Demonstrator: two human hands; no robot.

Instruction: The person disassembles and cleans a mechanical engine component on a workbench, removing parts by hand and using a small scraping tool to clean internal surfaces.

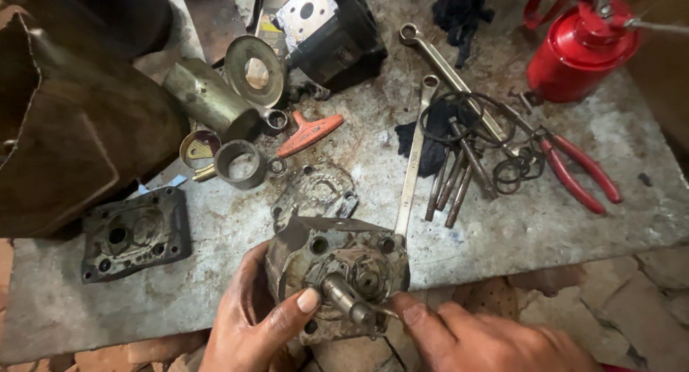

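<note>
A grimy metal pump housing (316, 250) with a protruding gear shaft (344, 296) sits at the near edge of the bench. My left hand (251, 329) grips the housing from the left, thumb resting beside the shaft. My right hand (481, 340) comes in from the right and pinches a thin pointed tool (384, 312) against the face of the housing, right by the shaft.
On the grey bench (517, 228) lie a dark cover plate (136, 234), a gasket plate (316, 192), a ring sleeve (239, 164), a red T-handle key (310, 133), two long spanners (415, 164), several bolts (452, 185), red pliers (578, 172), a red oil can (581, 49) and a black pump body (330, 31).
</note>
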